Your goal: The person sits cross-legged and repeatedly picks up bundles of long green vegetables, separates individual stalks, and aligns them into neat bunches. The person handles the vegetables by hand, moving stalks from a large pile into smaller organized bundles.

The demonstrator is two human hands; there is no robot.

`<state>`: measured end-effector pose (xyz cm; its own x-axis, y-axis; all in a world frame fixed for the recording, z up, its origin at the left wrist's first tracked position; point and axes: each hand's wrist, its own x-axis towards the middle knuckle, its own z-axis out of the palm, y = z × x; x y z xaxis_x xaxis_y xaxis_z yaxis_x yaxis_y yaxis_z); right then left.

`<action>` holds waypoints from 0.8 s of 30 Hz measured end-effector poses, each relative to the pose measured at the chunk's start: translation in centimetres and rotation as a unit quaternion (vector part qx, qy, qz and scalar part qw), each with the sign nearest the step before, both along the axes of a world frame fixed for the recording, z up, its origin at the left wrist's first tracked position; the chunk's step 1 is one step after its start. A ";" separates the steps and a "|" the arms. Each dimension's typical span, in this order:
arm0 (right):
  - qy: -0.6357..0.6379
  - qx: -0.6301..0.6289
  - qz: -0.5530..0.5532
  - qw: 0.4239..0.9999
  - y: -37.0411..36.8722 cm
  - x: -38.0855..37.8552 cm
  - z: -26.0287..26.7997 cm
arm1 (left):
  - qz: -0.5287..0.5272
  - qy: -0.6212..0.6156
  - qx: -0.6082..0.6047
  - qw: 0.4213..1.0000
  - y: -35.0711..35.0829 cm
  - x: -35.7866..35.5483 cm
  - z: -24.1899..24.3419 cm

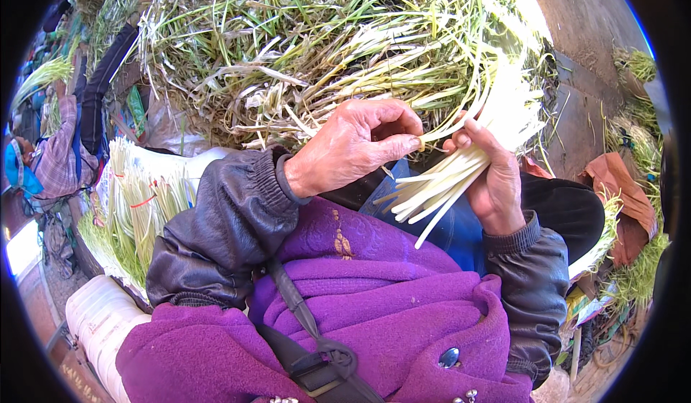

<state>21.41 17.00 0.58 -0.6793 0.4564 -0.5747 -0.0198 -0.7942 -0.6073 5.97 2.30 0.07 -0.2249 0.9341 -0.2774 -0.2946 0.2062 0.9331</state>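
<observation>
My right hand (494,173) is closed around a loose bundle of pale green stalks (442,184). Their white cut ends fan out towards my lap, while the leafy part (510,100) rises away from me in glaring light. Beside it, my left hand (359,146) pinches a thin pale stalk (434,133) between thumb and index finger, close to the bundle. Part of the stalks is hidden behind my right fingers and palm. Just beyond both hands lies a large heap of tangled green and withered leaves (302,62).
Several bundles of stalks (143,187), some tied with red bands, stand at left. A white plastic container (102,322) is near my left side. Another person (65,138) is at far left. Brown cloth (621,203) and more greens (637,273) lie at right.
</observation>
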 end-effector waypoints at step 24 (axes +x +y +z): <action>-0.037 0.064 -0.042 0.996 -0.9 -0.5 1.1 | 0.050 0.134 0.012 0.990 3.0 1.3 0.8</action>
